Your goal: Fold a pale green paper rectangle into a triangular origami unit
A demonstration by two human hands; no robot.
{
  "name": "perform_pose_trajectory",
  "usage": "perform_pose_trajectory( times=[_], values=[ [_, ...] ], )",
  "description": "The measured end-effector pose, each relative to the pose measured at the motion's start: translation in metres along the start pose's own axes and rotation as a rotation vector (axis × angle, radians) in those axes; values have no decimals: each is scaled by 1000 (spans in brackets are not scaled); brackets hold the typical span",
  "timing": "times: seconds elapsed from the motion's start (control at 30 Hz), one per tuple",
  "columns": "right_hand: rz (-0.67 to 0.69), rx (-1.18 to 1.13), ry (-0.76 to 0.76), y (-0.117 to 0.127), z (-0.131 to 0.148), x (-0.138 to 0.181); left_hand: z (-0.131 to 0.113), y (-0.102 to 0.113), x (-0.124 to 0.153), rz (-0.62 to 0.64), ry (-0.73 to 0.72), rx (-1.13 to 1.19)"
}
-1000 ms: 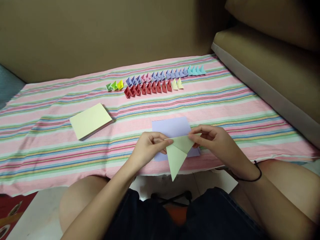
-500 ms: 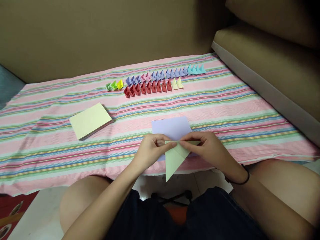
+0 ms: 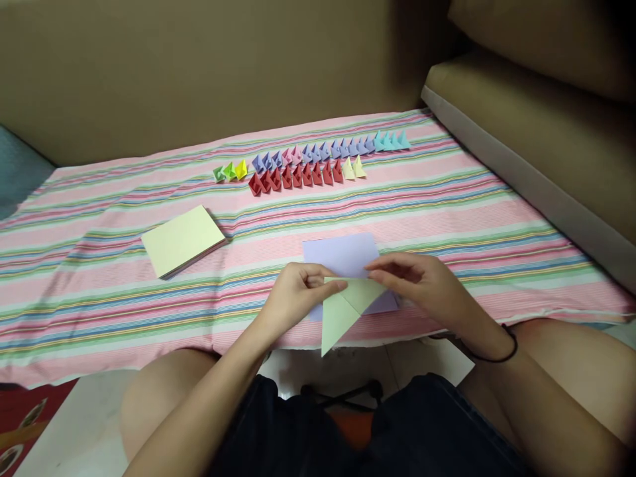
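A pale green sheet of paper, folded into a triangle with its tip pointing down, hangs over the near edge of the striped cloth. My left hand pinches its top left corner. My right hand holds the top right part, fingers curled over the fold. Under both hands lies a flat lilac sheet.
A stack of pale yellow paper lies to the left on the pink striped cloth. Two rows of small folded paper pieces in green, yellow, purple, pink, blue and red stand further back. A brown cushion borders the right side.
The folded triangle has swung so its tip points more to the left and sits lower over the lilac sheet. My right hand slid inward along the top fold, then drew back a little.
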State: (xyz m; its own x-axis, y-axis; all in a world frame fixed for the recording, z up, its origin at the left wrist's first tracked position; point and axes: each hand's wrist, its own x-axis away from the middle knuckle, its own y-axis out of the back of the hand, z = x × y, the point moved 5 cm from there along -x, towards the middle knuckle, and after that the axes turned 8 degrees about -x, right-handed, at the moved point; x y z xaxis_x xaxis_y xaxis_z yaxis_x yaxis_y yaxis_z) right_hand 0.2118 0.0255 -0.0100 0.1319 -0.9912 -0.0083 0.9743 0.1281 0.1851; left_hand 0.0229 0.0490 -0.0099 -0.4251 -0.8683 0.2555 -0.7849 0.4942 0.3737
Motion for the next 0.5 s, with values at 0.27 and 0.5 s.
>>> perform_pose_trajectory(
  times=[0.27, 0.5],
  values=[
    [105, 108, -20, -24, 4, 5, 2, -15, 1, 67, -43, -68],
    [81, 93, -23, -18, 3, 5, -2, -11, 1, 40, -56, -33]
  ],
)
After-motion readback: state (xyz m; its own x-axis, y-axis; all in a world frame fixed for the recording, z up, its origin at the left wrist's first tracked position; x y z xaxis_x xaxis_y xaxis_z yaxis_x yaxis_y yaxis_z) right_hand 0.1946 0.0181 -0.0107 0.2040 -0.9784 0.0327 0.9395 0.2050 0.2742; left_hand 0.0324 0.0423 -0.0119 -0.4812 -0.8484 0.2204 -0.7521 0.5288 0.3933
